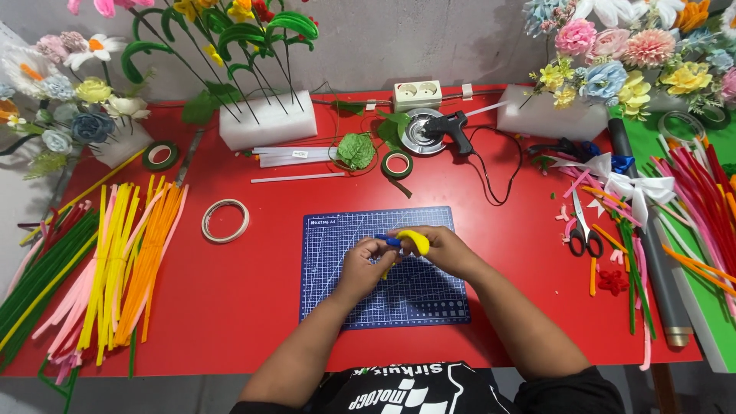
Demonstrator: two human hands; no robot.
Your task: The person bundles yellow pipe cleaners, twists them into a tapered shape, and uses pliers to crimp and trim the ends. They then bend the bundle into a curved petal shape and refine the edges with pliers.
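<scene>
Both forearms reach up from the near table edge onto the blue cutting mat [337, 230], where the left hand [360, 264] and right hand [445, 249] meet over its middle, fingertips pinching a bent yellow pipe cleaner [414, 240] with a blue bit at its left end. It looks like a bending or twisting step, calling for small, firm finger turns. Bare red table [253, 284] lies left of the mat, while scissors [585, 234] and cut scraps crowd its right.

Red table [230, 307] against plain grey wall [368, 46]; green surface [713, 314] at right; even light.
</scene>
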